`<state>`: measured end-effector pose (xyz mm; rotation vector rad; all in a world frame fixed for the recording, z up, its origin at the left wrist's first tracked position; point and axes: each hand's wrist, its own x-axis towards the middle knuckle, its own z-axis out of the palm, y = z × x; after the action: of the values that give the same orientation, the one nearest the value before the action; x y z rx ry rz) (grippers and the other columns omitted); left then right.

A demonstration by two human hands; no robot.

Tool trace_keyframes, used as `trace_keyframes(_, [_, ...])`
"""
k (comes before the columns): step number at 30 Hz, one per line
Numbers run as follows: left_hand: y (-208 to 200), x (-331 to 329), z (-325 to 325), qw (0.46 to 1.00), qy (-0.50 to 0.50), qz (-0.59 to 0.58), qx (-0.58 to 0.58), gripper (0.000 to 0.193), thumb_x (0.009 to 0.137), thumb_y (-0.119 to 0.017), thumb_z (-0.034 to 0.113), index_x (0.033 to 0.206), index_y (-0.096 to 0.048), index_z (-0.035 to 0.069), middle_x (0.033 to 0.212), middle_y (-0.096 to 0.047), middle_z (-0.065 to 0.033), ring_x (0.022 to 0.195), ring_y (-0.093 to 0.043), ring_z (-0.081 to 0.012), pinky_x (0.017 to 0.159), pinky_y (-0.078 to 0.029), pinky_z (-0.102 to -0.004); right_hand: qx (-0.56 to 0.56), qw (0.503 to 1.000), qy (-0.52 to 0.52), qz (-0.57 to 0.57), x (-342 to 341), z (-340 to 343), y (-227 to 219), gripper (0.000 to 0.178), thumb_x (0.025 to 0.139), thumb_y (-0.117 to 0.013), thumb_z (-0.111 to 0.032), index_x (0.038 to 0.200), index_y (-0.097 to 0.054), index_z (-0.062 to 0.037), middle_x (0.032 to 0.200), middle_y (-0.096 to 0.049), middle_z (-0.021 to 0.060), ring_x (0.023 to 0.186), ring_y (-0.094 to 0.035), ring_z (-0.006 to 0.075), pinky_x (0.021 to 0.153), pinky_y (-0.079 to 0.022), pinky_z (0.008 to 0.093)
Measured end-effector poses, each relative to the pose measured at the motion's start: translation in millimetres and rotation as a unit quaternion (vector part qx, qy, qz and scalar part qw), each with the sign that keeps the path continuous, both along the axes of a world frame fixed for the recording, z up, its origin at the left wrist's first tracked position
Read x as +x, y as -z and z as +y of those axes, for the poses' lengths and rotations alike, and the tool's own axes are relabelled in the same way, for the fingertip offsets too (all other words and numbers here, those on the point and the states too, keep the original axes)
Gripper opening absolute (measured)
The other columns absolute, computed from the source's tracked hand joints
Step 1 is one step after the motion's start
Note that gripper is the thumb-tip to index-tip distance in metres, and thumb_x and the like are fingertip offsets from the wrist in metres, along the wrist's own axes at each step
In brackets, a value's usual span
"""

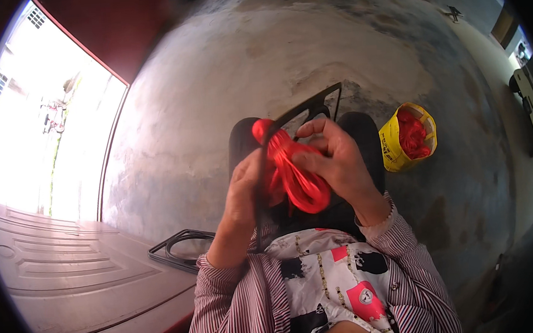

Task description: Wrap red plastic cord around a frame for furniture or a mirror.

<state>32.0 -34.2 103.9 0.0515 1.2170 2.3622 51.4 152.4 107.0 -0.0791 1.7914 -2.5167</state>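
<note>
A looped bundle of shiny red cord [304, 188] is between my hands, above my lap. My left hand [243, 186] is closed at the bundle's left side, its fingertips partly hidden behind a dark strip and the cord. My right hand [336, 159] grips the cord from the right, thumb pressed on the strands and fingers curled. A thin black frame-like strip [302, 107] passes beside the bundle, runs down in front of my left hand and bends to a corner beyond my right fingers. Whether either hand also holds this strip, I cannot tell.
A yellow bag [393, 149] with red cord [412, 134] inside stands on the worn concrete floor [224, 65] at my right. Left of me, black frames [183, 248] lie on a pale panelled surface [65, 264]. A bright doorway [32, 132] is at the far left.
</note>
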Motion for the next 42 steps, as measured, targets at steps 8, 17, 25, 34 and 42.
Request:
trace_keyframes(8, [21,-8,-8,0.986,0.096,-0.001,0.136,0.032,0.095,-0.058,0.016,0.12,-0.06,-0.005,0.105,-0.07,-0.0111,0.093,-0.068,-0.0166,0.086,-0.054,-0.0281,-0.27,0.962,-0.042,-0.004,-6,1,47,0.029,0.099,-0.055,-0.023,0.113,-0.061,0.0011,0.105,-0.067,0.0097,0.094,-0.065,0.0153,0.091,-0.049,0.0295])
trace_keyframes(17, [2,11,13,0.998,0.056,-0.029,-0.016,0.039,0.099,-0.05,0.034,0.111,-0.057,-0.003,0.1,-0.062,-0.0092,0.087,-0.063,-0.0166,0.077,-0.051,-0.0285,-0.4,0.906,-0.135,-0.03,-16,-6,45,0.04,0.094,-0.061,-0.03,0.123,-0.057,-0.0025,0.118,-0.064,0.0135,0.107,-0.064,0.0239,0.096,-0.051,0.0412])
trace_keyframes(25, [-1,1,-6,0.998,0.054,0.034,-0.007,0.042,0.099,-0.05,0.042,0.1,-0.063,0.002,0.075,-0.06,-0.0068,0.05,-0.049,-0.0105,0.042,-0.033,-0.0208,-0.377,0.925,0.052,-0.009,-5,25,97,0.033,0.084,-0.053,-0.028,0.102,-0.06,-0.0017,0.109,-0.065,0.0133,0.105,-0.062,0.0292,0.105,-0.042,0.0438])
trace_keyframes(34, [6,-11,-17,0.996,0.038,0.076,0.0,0.038,0.091,-0.068,0.021,0.121,-0.052,0.005,0.075,-0.056,-0.0104,0.044,-0.044,-0.0107,0.035,-0.029,-0.0222,-0.432,0.886,-0.138,0.098,17,21,36,0.045,0.094,-0.047,-0.041,0.107,-0.052,0.0021,0.074,-0.057,0.0123,0.06,-0.057,0.0224,0.096,-0.046,0.0448])
trace_keyframes(42, [12,-15,-31,0.997,0.004,0.081,-0.007,0.035,0.09,-0.068,0.018,0.119,-0.054,0.002,0.076,-0.057,-0.012,0.045,-0.047,-0.0122,0.036,-0.033,-0.0235,-0.498,0.866,-0.042,0.011,-2,44,62,0.036,0.101,-0.044,-0.029,0.118,-0.055,0.0013,0.092,-0.062,0.014,0.084,-0.062,0.0267,0.098,-0.048,0.05])
